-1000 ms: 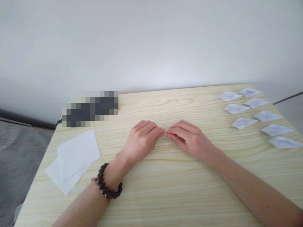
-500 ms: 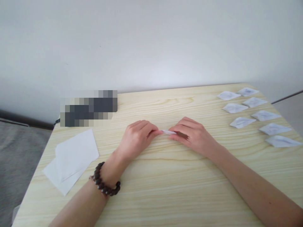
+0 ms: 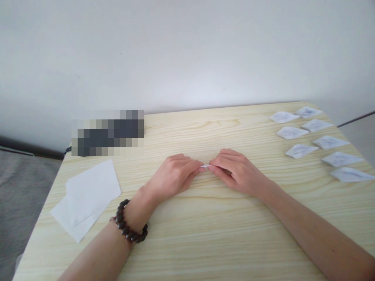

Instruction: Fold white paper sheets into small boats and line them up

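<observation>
Paper (image 3: 206,166) white; table (image 3: 222,234) wood-grained; floor (image 3: 23,191) perhaps grey.

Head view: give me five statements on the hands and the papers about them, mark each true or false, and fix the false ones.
1. The left hand and the right hand both pinch a thin white paper piece. True.
2. The beaded bracelet is on the right wrist. False: it is on the left wrist.
3. Eight folded white papers lie toward the right side of the table. True.
4. The flat white sheets lie to the right of both hands. False: they lie to the left.
5. The flat sheets overlap one another. True.
</observation>
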Demonstrator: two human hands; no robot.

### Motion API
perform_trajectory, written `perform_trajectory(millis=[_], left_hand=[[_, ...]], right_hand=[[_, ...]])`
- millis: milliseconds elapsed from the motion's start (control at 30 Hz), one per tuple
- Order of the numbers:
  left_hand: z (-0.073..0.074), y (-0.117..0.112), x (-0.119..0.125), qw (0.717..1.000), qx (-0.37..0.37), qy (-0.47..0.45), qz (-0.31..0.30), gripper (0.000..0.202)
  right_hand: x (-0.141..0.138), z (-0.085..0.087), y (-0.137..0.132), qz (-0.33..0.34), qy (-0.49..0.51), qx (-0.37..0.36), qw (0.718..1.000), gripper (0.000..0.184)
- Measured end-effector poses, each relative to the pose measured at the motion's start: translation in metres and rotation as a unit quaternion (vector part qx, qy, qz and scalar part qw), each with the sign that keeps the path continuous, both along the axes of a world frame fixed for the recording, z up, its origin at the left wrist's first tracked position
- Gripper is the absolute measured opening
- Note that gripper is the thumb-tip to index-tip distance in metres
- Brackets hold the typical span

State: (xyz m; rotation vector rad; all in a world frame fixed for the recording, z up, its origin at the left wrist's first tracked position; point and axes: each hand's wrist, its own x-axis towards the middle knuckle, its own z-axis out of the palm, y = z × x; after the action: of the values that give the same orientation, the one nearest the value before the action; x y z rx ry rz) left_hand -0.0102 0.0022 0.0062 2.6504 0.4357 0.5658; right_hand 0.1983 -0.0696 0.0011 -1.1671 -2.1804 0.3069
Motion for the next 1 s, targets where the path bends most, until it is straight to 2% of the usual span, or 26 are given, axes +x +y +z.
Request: perform_trajectory(millis=[167, 300, 433, 567, 700, 867, 1000], left_hand=[[-0.002, -0.0004, -0.0002, 0.999, -0.042, -0.024, 0.004, 0.028], [0.0022, -0.002, 0.001, 0.998, -0.054, 0.015, 0.019, 0.031], [0.0062, -0.0048, 0.002, 0.998, -0.051, 0.027, 0.021, 0.024], [0.0038, -0.0051, 0.0028, 0.999, -0.044, 0.006, 0.005, 0.024], [0.0014, -0.0045, 0.0034, 0.996, -0.076, -0.047, 0.003, 0.022], [0.003, -0.0039, 0.0022, 0.99, -0.127, -0.038, 0.046, 0.018], [0.0033, -0.003, 0.0014, 0.99, -0.126, -0.026, 0.063, 0.025]], right_hand=[[0.0004, 0.0008, 0.0008, 0.021, 0.036, -0.024, 0.999, 0.021], [0.0024, 0.0021, 0.0011, 0.009, 0.032, -0.055, 0.998, 0.023], [0.0022, 0.0041, 0.0007, 0.033, 0.017, -0.058, 0.998, 0.022], [0.0001, 0.004, 0.0002, 0.041, -0.005, -0.052, 0.998, 0.024], [0.0, 0.0021, 0.0002, 0.048, 0.013, -0.041, 0.998, 0.024], [0.0036, 0.0014, 0.001, 0.034, 0.029, -0.048, 0.998, 0.021], [0.0057, 0.0014, 0.0007, 0.013, 0.029, -0.055, 0.998, 0.02]])
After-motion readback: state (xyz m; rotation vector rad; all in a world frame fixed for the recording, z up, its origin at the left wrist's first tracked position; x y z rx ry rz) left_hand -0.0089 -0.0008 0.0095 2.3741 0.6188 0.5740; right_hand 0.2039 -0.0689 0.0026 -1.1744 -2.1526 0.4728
